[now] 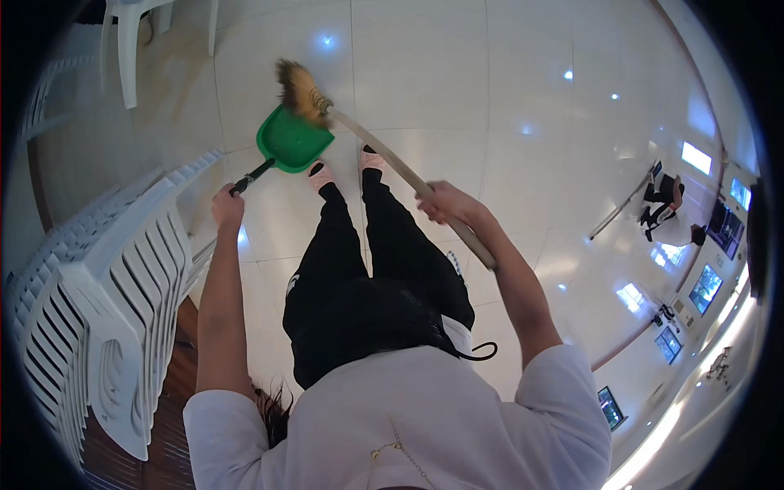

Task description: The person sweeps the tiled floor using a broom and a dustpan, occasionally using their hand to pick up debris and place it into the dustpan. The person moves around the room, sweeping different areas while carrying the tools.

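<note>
My left hand [228, 207] is closed round the black handle of a green dustpan [296, 140], which lies on the tiled floor in front of my feet. With my right hand [446, 203] I grip the wooden handle of a broom [376, 144]. The handle slants from my right forearm up and left to the bristle head [301, 91]. Those brown bristles are at the dustpan's far edge, partly over it, and look slightly blurred. Whether anything lies under them cannot be made out.
Stacked white plastic chairs [122, 286] stand close beside my left arm. Another white chair [128, 49] is at the upper left. A person [671, 224] sits far off at the right, near a tripod-like stand [622, 204]. My feet are just below the dustpan.
</note>
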The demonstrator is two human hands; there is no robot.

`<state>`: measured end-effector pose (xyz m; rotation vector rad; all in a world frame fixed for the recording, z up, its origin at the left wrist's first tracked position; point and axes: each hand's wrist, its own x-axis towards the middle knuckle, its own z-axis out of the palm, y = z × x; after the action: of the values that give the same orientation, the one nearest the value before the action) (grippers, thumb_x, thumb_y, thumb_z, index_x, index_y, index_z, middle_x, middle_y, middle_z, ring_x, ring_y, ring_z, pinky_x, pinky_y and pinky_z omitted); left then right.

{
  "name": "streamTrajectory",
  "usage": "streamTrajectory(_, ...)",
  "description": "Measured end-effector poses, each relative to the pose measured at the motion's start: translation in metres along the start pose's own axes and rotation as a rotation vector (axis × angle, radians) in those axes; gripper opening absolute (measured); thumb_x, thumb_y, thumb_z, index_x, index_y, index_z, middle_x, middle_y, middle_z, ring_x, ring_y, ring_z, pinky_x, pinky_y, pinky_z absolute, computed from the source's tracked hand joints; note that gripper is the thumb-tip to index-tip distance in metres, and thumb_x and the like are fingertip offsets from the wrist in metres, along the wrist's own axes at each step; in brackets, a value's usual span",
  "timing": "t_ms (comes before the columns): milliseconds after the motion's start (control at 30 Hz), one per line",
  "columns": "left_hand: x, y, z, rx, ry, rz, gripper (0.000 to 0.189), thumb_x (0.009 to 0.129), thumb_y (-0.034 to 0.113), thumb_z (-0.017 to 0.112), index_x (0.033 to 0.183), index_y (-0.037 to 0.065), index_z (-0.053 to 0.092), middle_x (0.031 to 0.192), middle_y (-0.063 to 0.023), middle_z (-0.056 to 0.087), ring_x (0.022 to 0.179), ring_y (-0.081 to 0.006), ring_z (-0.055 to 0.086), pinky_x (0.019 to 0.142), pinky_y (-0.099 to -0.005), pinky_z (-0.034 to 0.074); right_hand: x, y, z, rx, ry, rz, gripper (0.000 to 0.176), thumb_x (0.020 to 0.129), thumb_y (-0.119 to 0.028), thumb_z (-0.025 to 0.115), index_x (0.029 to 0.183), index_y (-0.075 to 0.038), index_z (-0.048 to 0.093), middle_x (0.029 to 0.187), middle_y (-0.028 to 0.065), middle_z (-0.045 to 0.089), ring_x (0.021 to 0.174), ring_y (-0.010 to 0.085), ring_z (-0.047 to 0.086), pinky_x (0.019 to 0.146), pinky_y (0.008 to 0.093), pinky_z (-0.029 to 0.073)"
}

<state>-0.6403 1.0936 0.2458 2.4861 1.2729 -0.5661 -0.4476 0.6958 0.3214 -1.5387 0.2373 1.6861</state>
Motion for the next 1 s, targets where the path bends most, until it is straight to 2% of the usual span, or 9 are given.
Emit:
streamTrajectory(167, -0.002, -0.025, 0.015, 0.016, 0.021, -0.002, 0.026, 0.071, 0.014, 0.056, 0.097, 0.012, 0.059, 0.086, -0.0147, 0.06, 0.081, -0.0309, 0.057, 0.072, -0.0388, 0.045, -0.109, 0.024, -0.015, 0.052, 0.086, 0.094, 0.026, 0.068, -0.006, 0.053, 0.091, 0.002, 0.044, 0.053, 0.0009, 0.043, 0.037, 0.007, 0.04, 0.033, 0.0222, 0.034)
streamTrajectory(300, -0.022, -0.036, 0.025, -0.038, 0.063, 0.022, 0.026, 0.07, 0.014, 0.057, 0.096, 0.011, 0.06, 0.085, -0.0159, 0.06, 0.079, -0.0308, 0.058, 0.071, -0.0381, 0.046, -0.162, 0.069, -0.031, 0.105, 0.29, 0.143, 0.022, 0.07, -0.005, 0.052, 0.089, -0.001, 0.042, 0.052, -0.0007, 0.04, 0.037, 0.0067, 0.038, 0.033, 0.0208, 0.031)
streamTrajectory(367, -0.035, -0.046, 0.03, -0.128, 0.123, -0.005, 0.025, 0.07, 0.014, 0.058, 0.094, 0.01, 0.061, 0.082, -0.017, 0.06, 0.076, -0.0308, 0.059, 0.068, -0.0381, 0.046, -0.17, 0.099, -0.041, 0.34, 0.404, 0.151, 0.017, 0.07, -0.004, 0.05, 0.085, -0.003, 0.042, 0.052, -0.0011, 0.038, 0.037, 0.0066, 0.036, 0.032, 0.0204, 0.029)
streamTrajectory(467, -0.049, -0.08, 0.054, -0.128, 0.183, -0.074, 0.023, 0.073, 0.016, 0.057, 0.093, 0.008, 0.061, 0.061, -0.01, 0.06, 0.052, -0.0177, 0.06, 0.053, -0.0309, 0.047, -0.17, 0.129, -0.061, 0.471, 0.557, 0.16, 0.011, 0.071, -0.001, 0.047, 0.077, -0.006, 0.039, 0.052, -0.0035, 0.034, 0.037, 0.0043, 0.032, 0.03, 0.0193, 0.026)
streamTrajectory(667, -0.143, -0.082, 0.036, -0.503, 0.2, -0.348, 0.024, 0.074, 0.008, 0.056, 0.097, 0.002, 0.059, 0.065, -0.01, 0.06, 0.051, -0.0154, 0.06, 0.045, -0.0251, 0.045, -0.148, 0.193, -0.091, 0.61, 0.616, 0.188, 0.007, 0.071, -0.003, 0.046, 0.071, -0.007, 0.04, 0.05, -0.0025, 0.034, 0.037, 0.0065, 0.034, 0.032, 0.0211, 0.03)
streamTrajectory(733, -0.153, -0.074, 0.027, -0.639, 0.182, -0.46, 0.026, 0.075, 0.007, 0.055, 0.099, 0.001, 0.057, 0.067, -0.0103, 0.059, 0.051, -0.0152, 0.06, 0.042, -0.0239, 0.044, -0.136, 0.189, -0.107, 0.787, 0.62, 0.174, 0.007, 0.072, -0.004, 0.045, 0.067, -0.008, 0.041, 0.049, -0.0028, 0.033, 0.036, 0.0069, 0.035, 0.032, 0.0215, 0.031)
streamTrajectory(867, -0.186, -0.099, 0.035, -0.606, 0.214, -0.506, 0.023, 0.074, 0.008, 0.056, 0.096, 0.001, 0.059, 0.069, -0.0125, 0.062, 0.053, -0.0169, 0.061, 0.049, -0.0272, 0.048, -0.118, 0.172, -0.105, 0.734, 0.603, 0.13, 0.007, 0.071, -0.004, 0.045, 0.066, -0.007, 0.041, 0.049, -0.0014, 0.035, 0.036, 0.0082, 0.036, 0.032, 0.0223, 0.032)
streamTrajectory(933, -0.182, -0.095, 0.046, -0.643, 0.236, -0.541, 0.023, 0.074, 0.008, 0.056, 0.096, 0.001, 0.059, 0.069, -0.0125, 0.062, 0.053, -0.0171, 0.061, 0.049, -0.0273, 0.048, -0.093, 0.138, -0.106, 0.415, 0.685, 0.035, 0.005, 0.068, -0.005, 0.045, 0.065, -0.005, 0.042, 0.048, 0.001, 0.037, 0.035, 0.0111, 0.038, 0.032, 0.0248, 0.033)
streamTrajectory(1000, -0.194, -0.109, 0.059, -0.645, 0.236, -0.598, 0.023, 0.073, 0.008, 0.056, 0.095, 0.002, 0.059, 0.068, -0.0123, 0.061, 0.052, -0.0177, 0.061, 0.049, -0.0275, 0.048, -0.062, 0.112, -0.104, 0.201, 0.635, -0.041, 0.007, 0.067, -0.007, 0.046, 0.063, -0.002, 0.043, 0.045, 0.003, 0.038, 0.035, 0.0147, 0.039, 0.033, 0.0271, 0.034)
